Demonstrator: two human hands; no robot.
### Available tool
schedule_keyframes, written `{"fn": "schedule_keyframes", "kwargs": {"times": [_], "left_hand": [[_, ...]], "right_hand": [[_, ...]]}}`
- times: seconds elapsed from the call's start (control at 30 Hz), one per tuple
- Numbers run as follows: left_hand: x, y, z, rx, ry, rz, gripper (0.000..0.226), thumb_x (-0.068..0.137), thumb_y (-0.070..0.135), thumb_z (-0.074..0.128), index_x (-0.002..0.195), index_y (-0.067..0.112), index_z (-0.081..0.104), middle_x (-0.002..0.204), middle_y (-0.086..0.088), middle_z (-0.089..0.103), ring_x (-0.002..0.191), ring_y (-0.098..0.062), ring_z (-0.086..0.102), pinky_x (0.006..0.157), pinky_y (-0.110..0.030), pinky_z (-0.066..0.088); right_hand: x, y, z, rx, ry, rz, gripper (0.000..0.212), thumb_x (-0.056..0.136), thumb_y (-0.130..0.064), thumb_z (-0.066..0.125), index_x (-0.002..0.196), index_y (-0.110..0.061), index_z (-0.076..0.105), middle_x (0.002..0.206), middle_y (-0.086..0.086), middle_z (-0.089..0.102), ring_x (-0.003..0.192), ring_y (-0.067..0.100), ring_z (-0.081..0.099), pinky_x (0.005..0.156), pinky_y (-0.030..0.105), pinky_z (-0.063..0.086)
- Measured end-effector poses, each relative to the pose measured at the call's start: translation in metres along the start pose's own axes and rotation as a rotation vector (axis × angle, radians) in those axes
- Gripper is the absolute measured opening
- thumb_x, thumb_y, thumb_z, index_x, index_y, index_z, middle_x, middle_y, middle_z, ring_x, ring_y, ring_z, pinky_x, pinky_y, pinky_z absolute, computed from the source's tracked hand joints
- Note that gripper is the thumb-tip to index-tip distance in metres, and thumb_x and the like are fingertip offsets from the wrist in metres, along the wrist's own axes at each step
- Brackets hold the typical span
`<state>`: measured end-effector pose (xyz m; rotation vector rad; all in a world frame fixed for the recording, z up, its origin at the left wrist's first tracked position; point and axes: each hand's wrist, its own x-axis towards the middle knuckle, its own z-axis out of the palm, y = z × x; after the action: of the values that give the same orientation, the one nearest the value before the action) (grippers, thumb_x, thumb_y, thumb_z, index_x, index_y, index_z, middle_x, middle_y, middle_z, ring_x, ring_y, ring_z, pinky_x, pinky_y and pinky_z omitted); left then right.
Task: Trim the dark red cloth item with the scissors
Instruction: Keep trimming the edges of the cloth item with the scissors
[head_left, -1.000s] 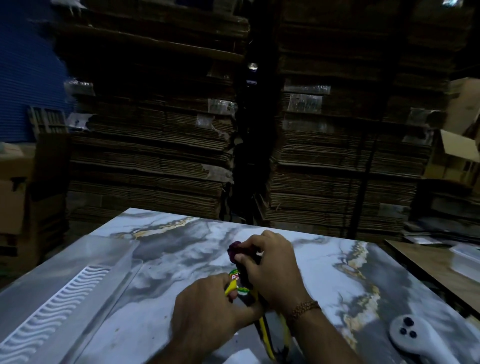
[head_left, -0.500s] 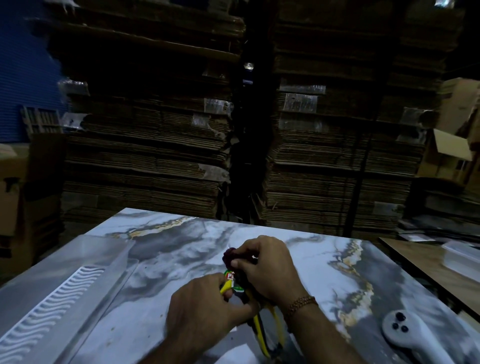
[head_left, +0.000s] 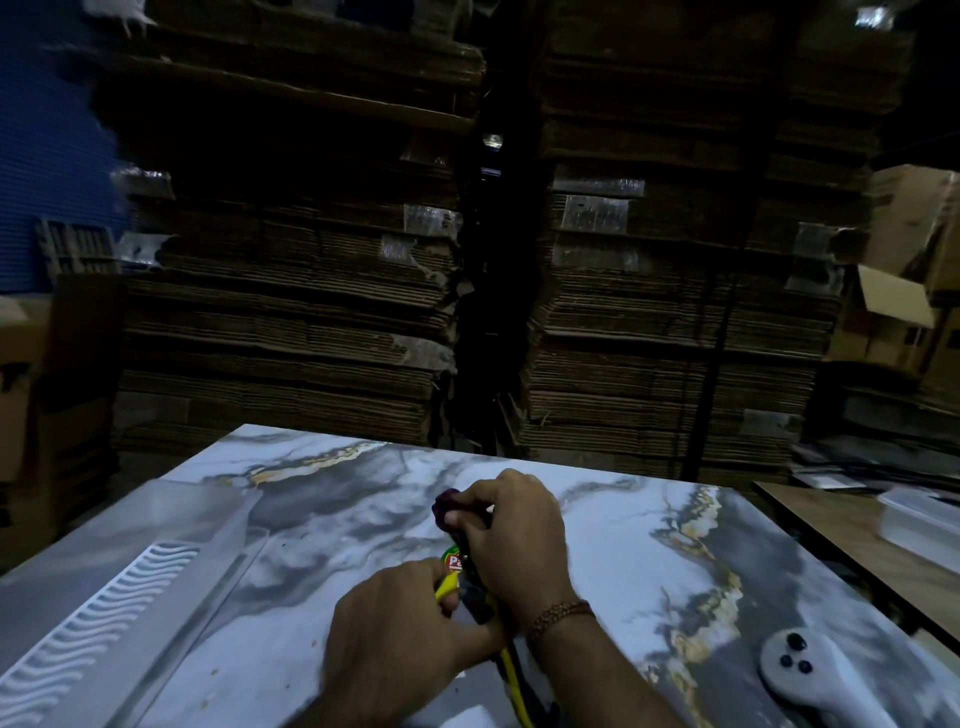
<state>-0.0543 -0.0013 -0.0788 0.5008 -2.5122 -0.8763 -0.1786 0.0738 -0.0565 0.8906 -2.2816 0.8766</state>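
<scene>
Both hands work close together over the near middle of the marble-patterned counter (head_left: 597, 545). The right hand (head_left: 514, 540), with a beaded bracelet (head_left: 558, 616) at the wrist, has its fingers (head_left: 470, 501) curled shut around the dark red cloth item (head_left: 445, 506), pinching it so that only a small bunched end pokes out on the hand's left, just above the counter. The left hand (head_left: 400, 623) sits nearer the camera and just below the right, its fingers closed on the scissors (head_left: 470, 587), whose yellow and black handles run back between the two wrists toward the lower edge of the view; a red and green label shows near the pivot. The blades are hidden under the right hand, so how far they are open cannot be told. A white handheld controller (head_left: 802, 675) with dark buttons lies at the right near corner, well apart from the hands. Tall stacks of flattened cardboard (head_left: 291, 312) stand behind the counter.
</scene>
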Motion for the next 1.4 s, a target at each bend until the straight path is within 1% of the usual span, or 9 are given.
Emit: {"fn": "schedule_keyframes", "kwargs": {"times": [0.23, 0.4, 0.53, 0.67, 0.97, 1.13, 1.23, 1.33, 1.4], "left_hand": [[0.003, -0.004, 0.002, -0.043, 0.007, 0.006, 0.06, 0.063, 0.082, 0.068, 0.068, 0.025, 0.051, 0.066, 0.032, 0.059, 0.055, -0.01, 0.051, 0.051, -0.026, 0.031], [0.004, -0.002, 0.001, -0.036, 0.021, -0.023, 0.071, 0.055, 0.094, 0.062, 0.069, 0.025, 0.052, 0.065, 0.014, 0.061, 0.057, -0.007, 0.052, 0.053, -0.027, 0.035], [0.004, 0.0, 0.002, -0.04, 0.015, -0.024, 0.069, 0.054, 0.093, 0.062, 0.069, 0.026, 0.053, 0.069, 0.029, 0.062, 0.058, -0.007, 0.054, 0.053, -0.026, 0.036], [0.003, -0.001, 0.0, -0.001, -0.004, -0.031, 0.07, 0.055, 0.092, 0.06, 0.069, 0.025, 0.049, 0.066, 0.003, 0.057, 0.059, -0.011, 0.051, 0.053, -0.028, 0.034], [0.005, -0.005, 0.005, 0.024, 0.078, -0.022, 0.07, 0.059, 0.082, 0.063, 0.081, 0.016, 0.056, 0.07, 0.0, 0.064, 0.062, -0.012, 0.057, 0.056, -0.031, 0.041], [0.006, -0.008, 0.008, 0.024, 0.109, -0.022, 0.071, 0.058, 0.087, 0.063, 0.075, 0.02, 0.051, 0.068, -0.002, 0.059, 0.06, -0.012, 0.051, 0.054, -0.032, 0.037], [0.006, -0.007, 0.007, 0.03, 0.135, -0.019, 0.085, 0.056, 0.102, 0.053, 0.075, 0.019, 0.05, 0.067, -0.002, 0.057, 0.058, -0.011, 0.049, 0.054, -0.032, 0.035], [0.004, -0.005, 0.006, 0.034, 0.174, -0.029, 0.097, 0.054, 0.109, 0.049, 0.077, 0.014, 0.048, 0.066, -0.003, 0.056, 0.058, -0.011, 0.052, 0.053, -0.034, 0.034], [0.003, -0.005, 0.005, 0.017, 0.168, -0.05, 0.092, 0.054, 0.102, 0.058, 0.078, 0.014, 0.051, 0.067, -0.001, 0.059, 0.061, -0.011, 0.056, 0.055, -0.036, 0.039]], "right_hand": [[-0.003, -0.001, 0.005, 0.068, 0.123, 0.026, 0.016, 0.085, -0.036, 0.077, 0.098, -0.027, 0.081, 0.087, -0.006, 0.065, 0.09, 0.018, 0.061, 0.079, 0.035, 0.053], [0.0, 0.007, -0.022, 0.172, -0.086, -0.014, 0.013, 0.081, -0.032, 0.08, 0.092, -0.025, 0.081, 0.083, -0.012, 0.063, 0.09, 0.012, 0.059, 0.083, 0.035, 0.054], [-0.001, 0.007, -0.033, 0.019, -0.186, -0.062, 0.013, 0.077, -0.04, 0.081, 0.088, -0.032, 0.08, 0.076, -0.017, 0.061, 0.096, 0.016, 0.05, 0.087, 0.039, 0.048], [0.002, 0.003, -0.02, 0.02, -0.118, -0.024, 0.016, 0.077, -0.046, 0.078, 0.085, -0.032, 0.08, 0.083, -0.011, 0.071, 0.095, 0.017, 0.055, 0.086, 0.041, 0.05], [0.008, -0.003, 0.005, -0.052, 0.094, -0.053, 0.014, 0.081, -0.041, 0.078, 0.085, -0.027, 0.079, 0.083, -0.005, 0.065, 0.089, 0.023, 0.055, 0.075, 0.037, 0.044], [0.003, -0.003, 0.003, 0.232, 0.262, 0.031, 0.011, 0.09, -0.025, 0.077, 0.098, -0.018, 0.079, 0.088, -0.001, 0.056, 0.088, 0.02, 0.056, 0.074, 0.034, 0.05], [0.006, -0.002, -0.015, 0.338, 0.324, 0.056, 0.008, 0.088, -0.023, 0.08, 0.096, -0.022, 0.079, 0.087, -0.004, 0.058, 0.086, 0.016, 0.061, 0.074, 0.026, 0.05], [0.004, 0.008, -0.034, 0.331, 0.077, 0.053, 0.009, 0.084, -0.025, 0.083, 0.092, -0.024, 0.08, 0.087, -0.009, 0.063, 0.086, 0.004, 0.063, 0.074, 0.01, 0.045], [-0.002, 0.011, -0.039, 0.257, -0.129, 0.024, 0.009, 0.08, -0.025, 0.085, 0.083, -0.027, 0.077, 0.083, -0.012, 0.065, 0.082, 0.002, 0.063, 0.071, 0.01, 0.045]]}}
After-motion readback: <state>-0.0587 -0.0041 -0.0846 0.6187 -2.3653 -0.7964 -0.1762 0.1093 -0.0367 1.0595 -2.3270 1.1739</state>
